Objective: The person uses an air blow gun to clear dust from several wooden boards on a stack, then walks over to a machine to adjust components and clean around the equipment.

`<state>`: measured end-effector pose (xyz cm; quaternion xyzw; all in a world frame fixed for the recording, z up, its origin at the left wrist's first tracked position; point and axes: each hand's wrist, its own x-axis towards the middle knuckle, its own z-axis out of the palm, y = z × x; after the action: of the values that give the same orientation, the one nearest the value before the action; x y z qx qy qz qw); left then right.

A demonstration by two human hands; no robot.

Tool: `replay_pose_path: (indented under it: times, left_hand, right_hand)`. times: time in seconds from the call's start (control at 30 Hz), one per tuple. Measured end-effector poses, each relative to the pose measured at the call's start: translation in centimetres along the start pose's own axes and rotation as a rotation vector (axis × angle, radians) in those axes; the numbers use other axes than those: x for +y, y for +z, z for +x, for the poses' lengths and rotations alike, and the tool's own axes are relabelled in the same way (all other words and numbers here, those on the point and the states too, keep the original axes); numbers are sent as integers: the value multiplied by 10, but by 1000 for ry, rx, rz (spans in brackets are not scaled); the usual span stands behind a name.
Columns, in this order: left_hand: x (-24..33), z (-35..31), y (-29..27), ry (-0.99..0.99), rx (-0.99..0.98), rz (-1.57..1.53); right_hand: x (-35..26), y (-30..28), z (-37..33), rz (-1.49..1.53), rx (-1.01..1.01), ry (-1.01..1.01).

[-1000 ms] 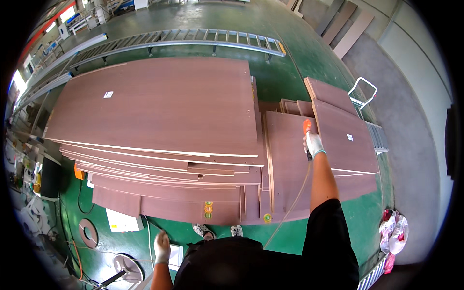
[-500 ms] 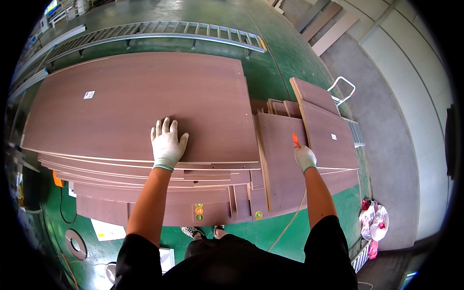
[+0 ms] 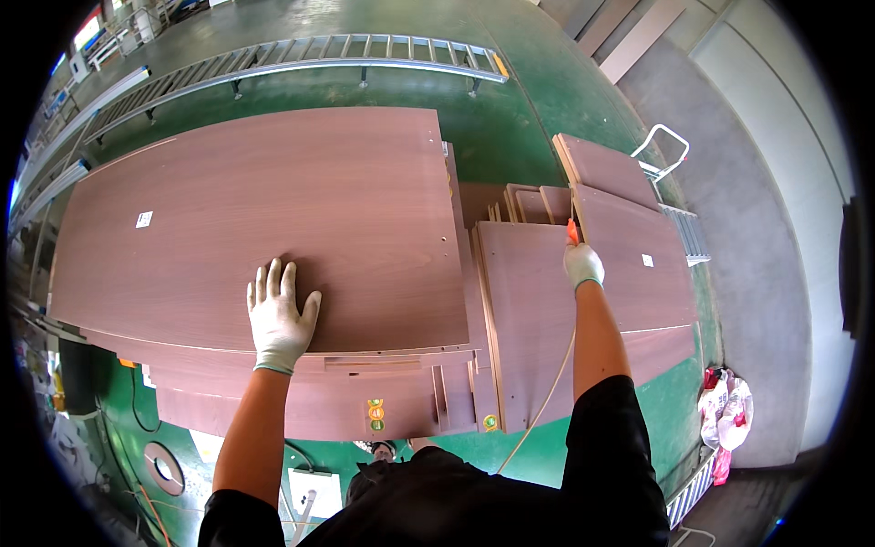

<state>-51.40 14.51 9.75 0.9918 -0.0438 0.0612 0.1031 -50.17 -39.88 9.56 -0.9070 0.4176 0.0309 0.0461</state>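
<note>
My left hand (image 3: 281, 319), in a pale work glove, lies flat with fingers stretched out on a large brown wood-grain panel (image 3: 365, 219). This panel is the top one of a stack and bears a small white label near its left end. My right hand (image 3: 584, 265), also gloved, is closed around an orange air blow gun (image 3: 572, 233). From it a thin tan hose (image 3: 547, 401) runs down toward my body. The blow gun is above the inner edge of the right-hand panels (image 3: 629, 237); its nozzle is hard to make out.
Lower brown panels (image 3: 273, 401) with round stickers lie beneath the top one. Upright boards (image 3: 529, 202) stand between the stacks. A roller conveyor (image 3: 355, 64) runs across the far side. White plastic bags (image 3: 734, 415) sit at the right by the grey wall.
The top panel has shifted toward me and somewhat left, with my left hand flat on it. My right hand has moved farther away with the blow gun.
</note>
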Motion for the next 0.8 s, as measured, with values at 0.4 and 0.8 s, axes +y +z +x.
replay_pose_path:
  times: [0.4, 0.8]
  left_hand:
    - [13, 4, 4, 41, 19, 14]
    - [4, 0, 4, 20, 32, 62]
  right_hand:
    - [38, 42, 35, 207, 68, -197]
    - [65, -36, -85, 915, -719, -187]
